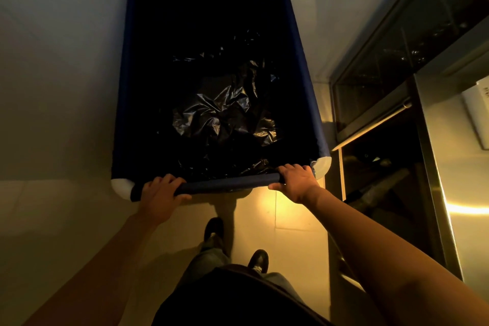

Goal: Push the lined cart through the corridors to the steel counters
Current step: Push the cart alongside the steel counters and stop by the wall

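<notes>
Two hands are on the cart (127, 87): my left hand (160, 194) is wrapped over the near rail (230, 184) towards its left end, fingers curled across the top and thumb underneath, and my right hand (295, 182) is clamped on the same rail at its right end, just beside the white corner piece (321, 165). I see both arms stretched forward, bare to the elbow. The cart sits directly ahead of me in a dim, narrow passage, its long axis pointing away, with dark blue padded rails on all four sides and white fittings at the corners. Inside it a black liner (225, 114) lies crumpled, glossy where the light catches its folds; I cannot tell whether anything is under it. To the left a pale wall (53, 61) runs close to the cart's side. To the right stands a steel unit (449, 180) with a glass-fronted section further along, near the cart's right rail but apart from it. Below the rail I see two dark shoes (258, 259) on a pale tiled floor (296, 219) lit yellow.
</notes>
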Available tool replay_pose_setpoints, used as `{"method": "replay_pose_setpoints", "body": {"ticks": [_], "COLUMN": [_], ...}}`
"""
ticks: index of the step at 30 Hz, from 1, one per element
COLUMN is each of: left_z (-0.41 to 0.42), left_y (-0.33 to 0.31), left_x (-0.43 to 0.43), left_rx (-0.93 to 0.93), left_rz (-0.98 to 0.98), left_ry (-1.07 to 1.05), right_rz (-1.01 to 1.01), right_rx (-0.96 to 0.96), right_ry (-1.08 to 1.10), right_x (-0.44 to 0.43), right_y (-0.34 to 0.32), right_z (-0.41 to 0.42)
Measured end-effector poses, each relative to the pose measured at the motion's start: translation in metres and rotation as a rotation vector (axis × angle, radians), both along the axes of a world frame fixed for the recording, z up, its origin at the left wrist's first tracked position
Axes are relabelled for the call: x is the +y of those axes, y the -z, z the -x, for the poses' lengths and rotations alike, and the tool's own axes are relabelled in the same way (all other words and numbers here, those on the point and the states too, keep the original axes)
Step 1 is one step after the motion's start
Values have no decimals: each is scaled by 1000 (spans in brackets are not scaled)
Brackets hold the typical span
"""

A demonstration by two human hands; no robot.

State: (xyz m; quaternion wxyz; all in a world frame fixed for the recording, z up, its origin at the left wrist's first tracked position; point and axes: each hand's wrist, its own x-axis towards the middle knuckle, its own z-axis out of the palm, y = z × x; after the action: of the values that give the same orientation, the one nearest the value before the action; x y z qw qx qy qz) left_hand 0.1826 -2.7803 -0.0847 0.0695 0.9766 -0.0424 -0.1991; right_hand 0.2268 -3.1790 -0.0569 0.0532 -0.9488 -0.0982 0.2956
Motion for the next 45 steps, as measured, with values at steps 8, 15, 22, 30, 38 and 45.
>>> {"method": "replay_pose_setpoints", "body": {"ticks": [8,15,22,30,38,45], "left_z": [-49,-87,-120,-154,-156,-137], "left_y": [2,1,-7,-9,-8,-13], "left_x": [15,32,50,65,75,77], "left_rx": [-18,-17,-22,25,-40,-11], "left_rz": [23,49,64,19,-30,-60], "left_ry": [39,98,199,273,314,282], "right_rz": [2,19,-21,-54,-133,-184], "right_rx": [4,-13,-34,-21,-3,20], "right_ry": [64,131,229,333,391,393], "right_x": [15,31,50,76,96,110], "right_y": [1,4,7,7,8,13], "right_z": [-30,-40,-32,-13,18,50]}}
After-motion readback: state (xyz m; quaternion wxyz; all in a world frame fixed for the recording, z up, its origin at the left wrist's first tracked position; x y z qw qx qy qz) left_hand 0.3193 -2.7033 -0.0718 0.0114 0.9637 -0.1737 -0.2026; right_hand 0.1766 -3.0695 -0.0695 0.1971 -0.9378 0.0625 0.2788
